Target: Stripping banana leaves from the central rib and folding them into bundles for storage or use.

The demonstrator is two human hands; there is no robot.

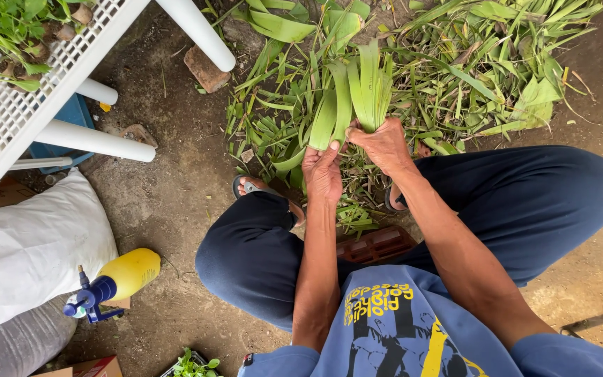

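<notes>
Both hands' fingers (pixel 335 146) closed around one fan of green leaves (pixel 354 94).

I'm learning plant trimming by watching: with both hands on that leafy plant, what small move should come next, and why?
Probably peel one outer leaf away with the left hand: the right hand grips the plant at its base, and loose leaves already cover the ground beyond.

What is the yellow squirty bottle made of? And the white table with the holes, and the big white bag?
The yellow spray bottle looks like smooth plastic, a little shiny, with a blue plastic nozzle. The white table seems plastic too: a moulded grid top on round tube legs. The big white sack looks like soft woven fabric or plastic weave, because it sags and wrinkles; which one is hard to tell.
</notes>
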